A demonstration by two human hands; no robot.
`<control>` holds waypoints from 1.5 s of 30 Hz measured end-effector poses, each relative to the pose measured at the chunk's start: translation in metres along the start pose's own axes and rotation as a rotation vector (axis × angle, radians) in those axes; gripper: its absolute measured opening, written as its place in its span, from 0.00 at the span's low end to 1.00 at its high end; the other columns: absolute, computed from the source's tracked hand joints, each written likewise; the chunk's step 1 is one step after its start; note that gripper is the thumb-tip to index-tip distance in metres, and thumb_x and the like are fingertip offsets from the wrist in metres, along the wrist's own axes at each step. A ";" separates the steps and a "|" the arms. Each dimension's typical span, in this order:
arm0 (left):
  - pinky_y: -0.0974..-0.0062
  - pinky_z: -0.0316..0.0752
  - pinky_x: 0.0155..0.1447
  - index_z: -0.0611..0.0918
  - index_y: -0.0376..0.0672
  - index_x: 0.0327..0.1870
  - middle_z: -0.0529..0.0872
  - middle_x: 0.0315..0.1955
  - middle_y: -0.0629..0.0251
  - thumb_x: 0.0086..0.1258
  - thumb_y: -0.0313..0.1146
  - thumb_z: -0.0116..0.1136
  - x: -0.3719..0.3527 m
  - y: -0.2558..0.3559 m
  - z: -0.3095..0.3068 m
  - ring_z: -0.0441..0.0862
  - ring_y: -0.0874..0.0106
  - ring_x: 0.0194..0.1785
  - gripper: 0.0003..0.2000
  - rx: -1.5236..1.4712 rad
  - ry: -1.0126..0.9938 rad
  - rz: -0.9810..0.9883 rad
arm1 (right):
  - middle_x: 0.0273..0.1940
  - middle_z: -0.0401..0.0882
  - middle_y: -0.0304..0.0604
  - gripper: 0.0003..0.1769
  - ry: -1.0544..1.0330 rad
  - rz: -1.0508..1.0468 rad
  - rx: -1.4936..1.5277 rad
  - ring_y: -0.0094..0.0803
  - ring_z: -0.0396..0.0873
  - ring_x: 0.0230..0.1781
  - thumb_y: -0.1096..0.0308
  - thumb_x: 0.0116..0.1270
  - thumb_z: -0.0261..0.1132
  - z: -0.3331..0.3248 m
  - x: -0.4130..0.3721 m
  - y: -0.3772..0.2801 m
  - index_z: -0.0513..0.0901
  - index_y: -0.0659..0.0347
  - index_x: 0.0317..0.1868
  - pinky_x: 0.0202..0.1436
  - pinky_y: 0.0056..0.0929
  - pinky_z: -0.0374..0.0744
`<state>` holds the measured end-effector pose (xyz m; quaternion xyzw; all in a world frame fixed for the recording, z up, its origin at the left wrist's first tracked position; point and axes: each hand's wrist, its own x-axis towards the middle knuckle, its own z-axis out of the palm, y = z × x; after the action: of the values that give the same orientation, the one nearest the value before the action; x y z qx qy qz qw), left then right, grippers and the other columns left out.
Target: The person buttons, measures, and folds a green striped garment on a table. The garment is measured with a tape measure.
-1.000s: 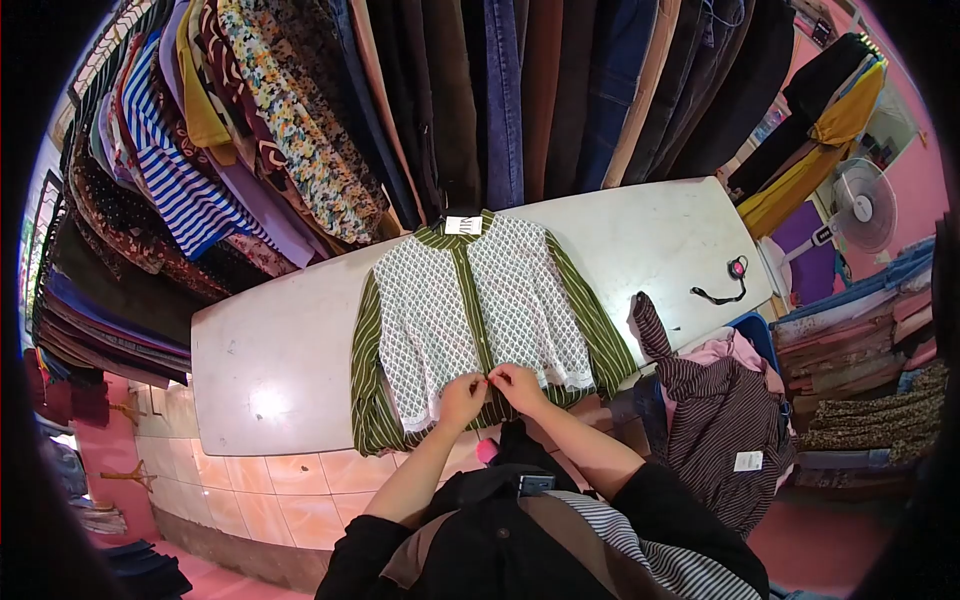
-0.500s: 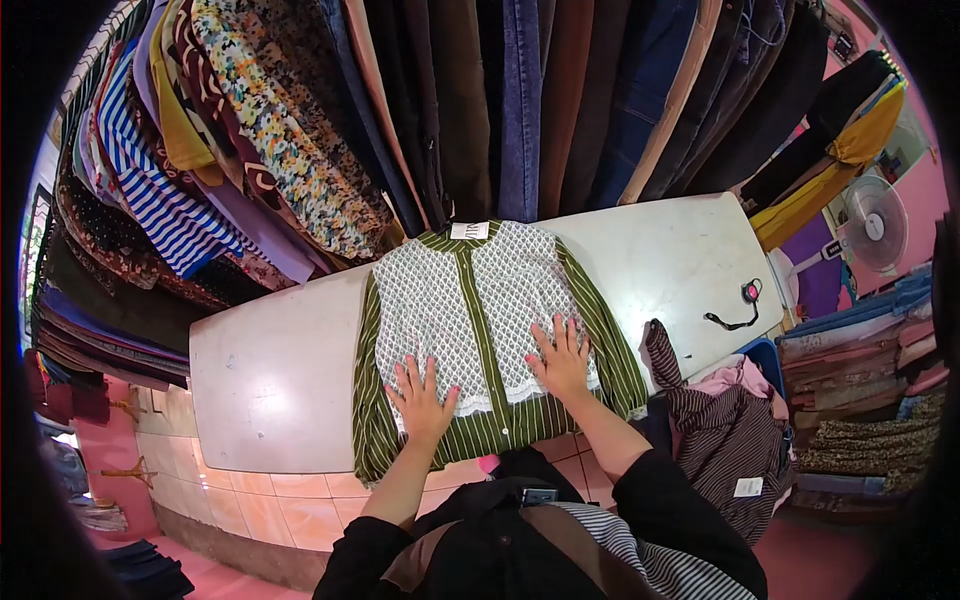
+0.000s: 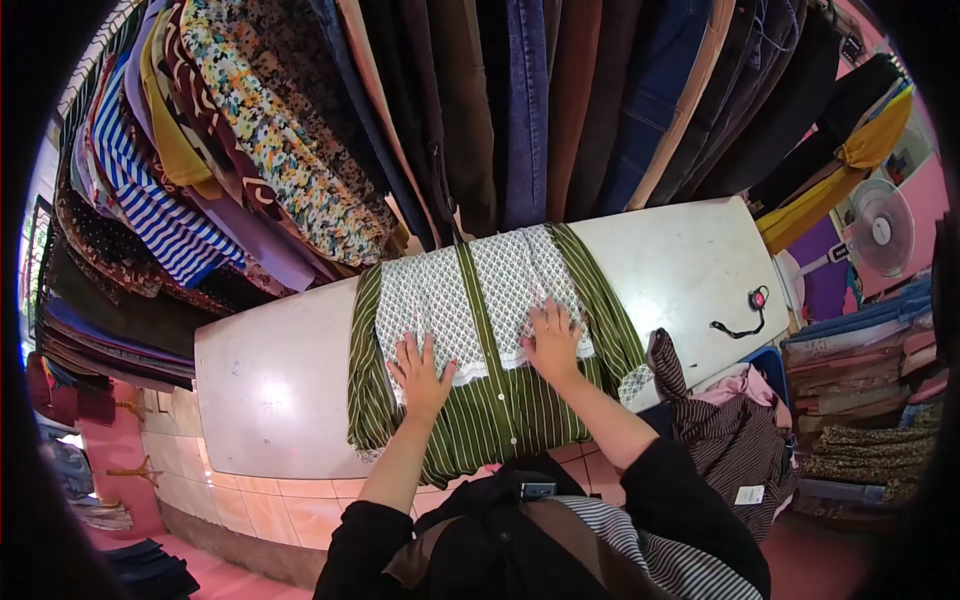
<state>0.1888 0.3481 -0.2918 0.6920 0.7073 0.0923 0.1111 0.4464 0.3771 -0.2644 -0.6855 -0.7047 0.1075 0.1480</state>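
A long-sleeved shirt (image 3: pixel 470 350) lies front up on the white board, its upper part white and patterned, its sleeves and lower part green with stripes. Its collar end is hidden past the board's far edge. On the left side of the patterned part, near its lower border, my left hand (image 3: pixel 422 377) rests flat with fingers spread. My right hand (image 3: pixel 554 343) lies flat on the right side, fingers apart. The green hem hangs at the board's near edge. Neither hand grips the cloth.
The white board (image 3: pixel 265 380) stands below racks of hanging clothes (image 3: pixel 520 120). A black cord with a round pink-and-black item (image 3: pixel 757 299) lies at right. Striped dark clothing (image 3: pixel 735 440) is heaped over a blue basket (image 3: pixel 768 365). A fan (image 3: pixel 880 228) stands beyond.
The shirt has slid away from me, and its collar and tag have gone out of sight over the far edge. More of the green lower part shows. Both hands still lie flat on it.
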 end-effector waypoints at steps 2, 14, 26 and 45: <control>0.45 0.54 0.68 0.73 0.42 0.62 0.68 0.60 0.50 0.64 0.38 0.61 -0.018 0.017 -0.010 0.63 0.51 0.66 0.25 -0.195 0.102 0.134 | 0.59 0.73 0.54 0.20 -0.084 -0.019 0.269 0.48 0.73 0.59 0.66 0.59 0.68 0.002 -0.029 -0.005 0.80 0.58 0.52 0.58 0.45 0.73; 0.66 0.76 0.43 0.82 0.40 0.39 0.81 0.32 0.58 0.59 0.26 0.62 -0.070 0.079 0.019 0.81 0.61 0.37 0.07 -0.564 -0.042 0.109 | 0.37 0.78 0.49 0.14 0.010 0.059 0.515 0.45 0.80 0.36 0.79 0.55 0.65 0.047 -0.112 -0.029 0.78 0.62 0.44 0.40 0.39 0.78; 0.64 0.77 0.44 0.84 0.42 0.35 0.84 0.32 0.57 0.60 0.30 0.62 -0.063 0.081 0.036 0.83 0.60 0.37 0.05 -0.550 -0.162 -0.080 | 0.40 0.77 0.52 0.14 0.048 0.086 0.532 0.48 0.80 0.38 0.78 0.57 0.64 0.050 -0.117 -0.029 0.78 0.63 0.45 0.43 0.41 0.79; 0.66 0.76 0.41 0.83 0.38 0.38 0.86 0.29 0.55 0.63 0.30 0.61 -0.046 0.046 0.063 0.83 0.61 0.33 0.06 -0.740 -0.357 -0.070 | 0.33 0.79 0.53 0.05 0.035 0.071 0.539 0.51 0.78 0.37 0.71 0.62 0.62 0.066 -0.103 -0.029 0.80 0.65 0.34 0.44 0.45 0.76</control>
<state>0.2521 0.3018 -0.3377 0.5859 0.6191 0.2152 0.4766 0.3977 0.2762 -0.3219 -0.6474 -0.6234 0.2844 0.3336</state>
